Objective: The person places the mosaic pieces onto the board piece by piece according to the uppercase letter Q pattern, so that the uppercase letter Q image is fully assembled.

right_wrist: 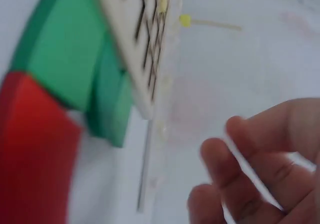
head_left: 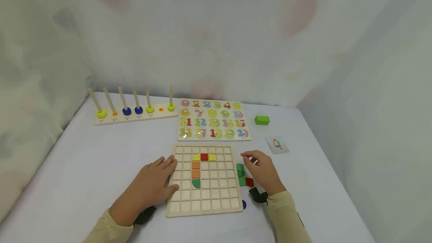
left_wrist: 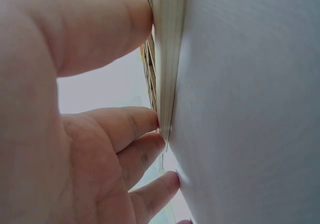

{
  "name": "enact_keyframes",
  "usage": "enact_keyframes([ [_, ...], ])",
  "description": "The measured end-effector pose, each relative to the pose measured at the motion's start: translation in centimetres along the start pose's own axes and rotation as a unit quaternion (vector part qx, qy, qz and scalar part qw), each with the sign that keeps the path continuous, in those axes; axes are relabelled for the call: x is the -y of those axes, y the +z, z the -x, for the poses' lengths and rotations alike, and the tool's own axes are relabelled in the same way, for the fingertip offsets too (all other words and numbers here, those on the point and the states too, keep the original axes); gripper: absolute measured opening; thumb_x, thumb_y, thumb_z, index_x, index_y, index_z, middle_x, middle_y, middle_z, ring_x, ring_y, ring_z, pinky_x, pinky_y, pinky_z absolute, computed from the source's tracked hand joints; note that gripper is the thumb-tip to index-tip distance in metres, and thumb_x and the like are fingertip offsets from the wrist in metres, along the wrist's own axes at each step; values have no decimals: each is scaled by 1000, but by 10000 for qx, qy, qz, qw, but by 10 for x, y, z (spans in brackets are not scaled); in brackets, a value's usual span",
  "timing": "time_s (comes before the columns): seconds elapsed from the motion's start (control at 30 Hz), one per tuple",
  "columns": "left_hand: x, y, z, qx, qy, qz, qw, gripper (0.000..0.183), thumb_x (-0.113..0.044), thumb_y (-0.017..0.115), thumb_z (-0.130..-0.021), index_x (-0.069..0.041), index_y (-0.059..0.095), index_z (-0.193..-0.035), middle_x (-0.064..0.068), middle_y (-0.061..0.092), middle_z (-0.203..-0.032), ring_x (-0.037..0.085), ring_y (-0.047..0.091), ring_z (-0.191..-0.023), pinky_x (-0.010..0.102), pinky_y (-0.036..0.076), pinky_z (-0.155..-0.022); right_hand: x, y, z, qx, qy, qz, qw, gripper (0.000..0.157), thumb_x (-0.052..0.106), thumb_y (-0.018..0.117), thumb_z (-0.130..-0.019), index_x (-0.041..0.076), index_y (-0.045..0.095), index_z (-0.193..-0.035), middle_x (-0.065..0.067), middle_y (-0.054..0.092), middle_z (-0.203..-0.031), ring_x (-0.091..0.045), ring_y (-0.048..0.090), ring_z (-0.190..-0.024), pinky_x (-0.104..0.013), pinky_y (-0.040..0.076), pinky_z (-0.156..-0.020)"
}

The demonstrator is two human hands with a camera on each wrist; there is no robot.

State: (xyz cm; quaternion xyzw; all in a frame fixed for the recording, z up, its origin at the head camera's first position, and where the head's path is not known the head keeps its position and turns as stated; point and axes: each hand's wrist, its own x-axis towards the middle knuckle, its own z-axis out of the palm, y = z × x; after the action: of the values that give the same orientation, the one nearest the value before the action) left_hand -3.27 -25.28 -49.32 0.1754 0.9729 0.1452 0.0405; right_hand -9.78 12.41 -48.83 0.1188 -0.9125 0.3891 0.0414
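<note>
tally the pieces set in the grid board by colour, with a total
Yellow pieces: 2
Orange pieces: 2
Red piece: 1
Green piece: 1
Total: 6

The print along the peg stand's base [head_left: 146, 117] is too small to read, as are details of the drawing on the card [head_left: 277, 144]; the right hand [head_left: 264, 171] partly covers a dark piece [head_left: 254, 159] whose shape cannot be told, and the blue disc [head_left: 244, 204] is partly hidden by the board [head_left: 215, 194]. From the right wrist, the green blocks [right_wrist: 65, 48] are blurred and the red block [right_wrist: 40, 154] is cut off; from the left wrist, the left hand [left_wrist: 85, 149] runs past the frame and the board's face is mostly hidden
</note>
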Motion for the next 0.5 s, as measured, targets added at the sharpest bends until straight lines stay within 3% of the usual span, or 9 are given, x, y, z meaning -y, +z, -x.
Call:
enact_keyframes([
  [0.17, 3, 1, 0, -60, -44, 40, 10000, 86, -51, 77, -96, -1, 49, -159, 18, 42, -166, 49, 39, -150, 71, 39, -111, -4, 6, -4, -75, 294, 91, 9995, 20, 15, 69, -102, 16, 82, -117, 6, 73, -113, -16, 61, -93, -34, 53, -73],
  [0.4, 2, 5, -3, 14, -105, 39, 9999, 92, -59, 75, -94, -1, 48, -160, 19, 41, -167, 50, 38, -150, 71, 38, -112, -9, 14, -3, 458, 405, 391, 9974, 32, 6, 65, -96, 21, 82, -118, 7, 72, -125, -19, 64, -110, -45, 56, -95],
  [0.5, 4, 7, -4, 27, -109, -12, 9999, 93, -61, 75, -93, -1, 48, -160, 19, 41, -166, 50, 38, -150, 71, 38, -112, -12, 20, -1, 656, 267, 489, 9963, 31, 5, 67, -95, 22, 82, -116, 9, 72, -124, -18, 63, -116, -46, 55, -99],
])
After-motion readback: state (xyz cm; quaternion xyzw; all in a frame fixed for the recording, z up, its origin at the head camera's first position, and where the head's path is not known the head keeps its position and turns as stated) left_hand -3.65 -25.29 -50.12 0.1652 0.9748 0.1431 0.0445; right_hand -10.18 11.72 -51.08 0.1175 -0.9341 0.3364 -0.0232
